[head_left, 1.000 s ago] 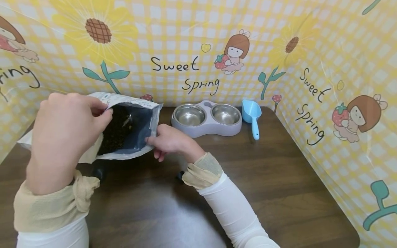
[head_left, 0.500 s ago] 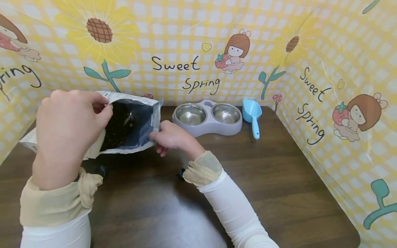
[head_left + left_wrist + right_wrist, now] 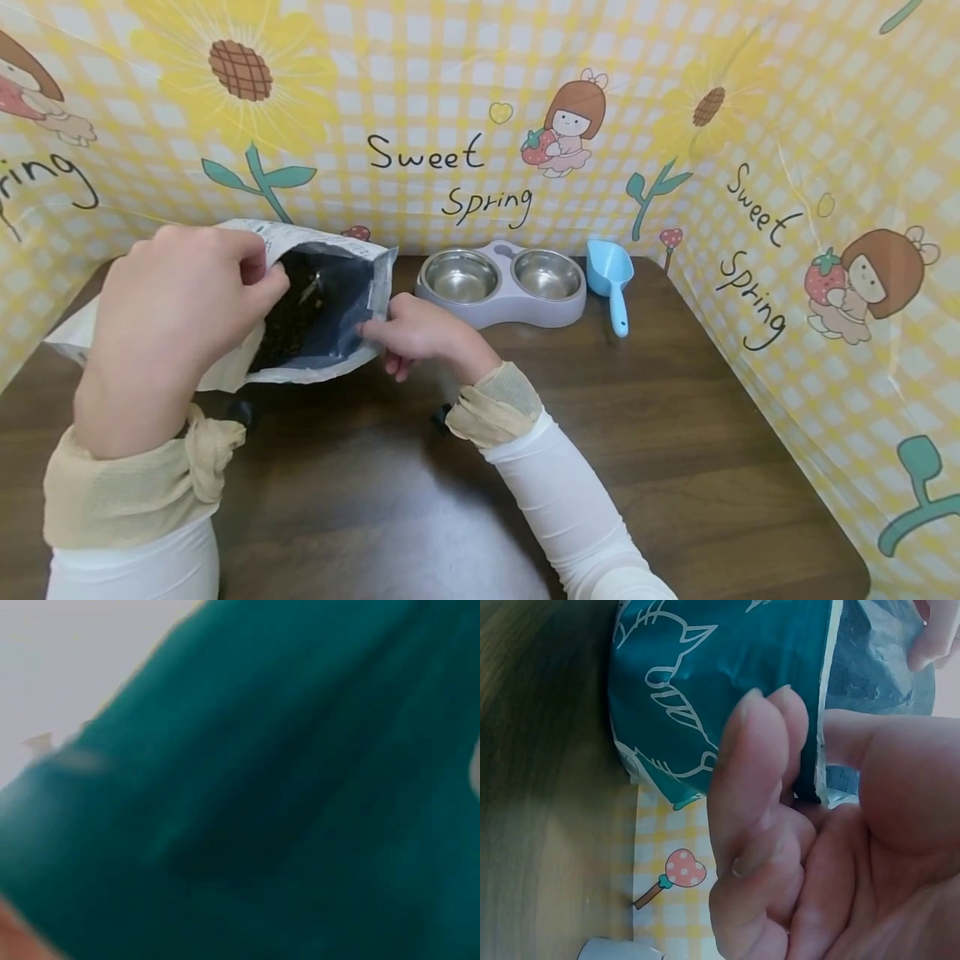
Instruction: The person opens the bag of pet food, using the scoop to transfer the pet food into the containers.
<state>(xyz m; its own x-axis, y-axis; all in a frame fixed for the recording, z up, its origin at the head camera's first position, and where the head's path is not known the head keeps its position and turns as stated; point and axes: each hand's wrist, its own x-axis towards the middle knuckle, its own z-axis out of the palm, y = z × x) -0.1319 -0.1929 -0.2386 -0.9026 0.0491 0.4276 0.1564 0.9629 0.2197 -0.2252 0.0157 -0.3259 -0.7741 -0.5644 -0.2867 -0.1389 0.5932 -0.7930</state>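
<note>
A bag of dark kibble (image 3: 341, 325) is tipped over the table's left part, its wide mouth facing me and its silvery lining showing. My left hand (image 3: 168, 325) grips its left side, thumb and forefinger meeting by the opening. At the right corner, my right hand (image 3: 420, 333) pinches the rim. The right wrist view shows that thumb inside the bag and fingers (image 3: 750, 750) curled against its teal outer face, which carries a white animal drawing. Blurred teal bag wall (image 3: 262, 787) fills most of the left wrist view.
A grey double feeder (image 3: 502, 312) with two steel bowls stands behind my right hand. Right of it lies a light blue scoop (image 3: 611, 271), handle toward me. A yellow checked cloth (image 3: 420, 100) walls the wooden table (image 3: 675, 450) at the back and sides.
My left hand has shifted slightly right along the bag's mouth. The bag and my right hand have moved a little right and stay close to where they were; feeder and scoop stand still.
</note>
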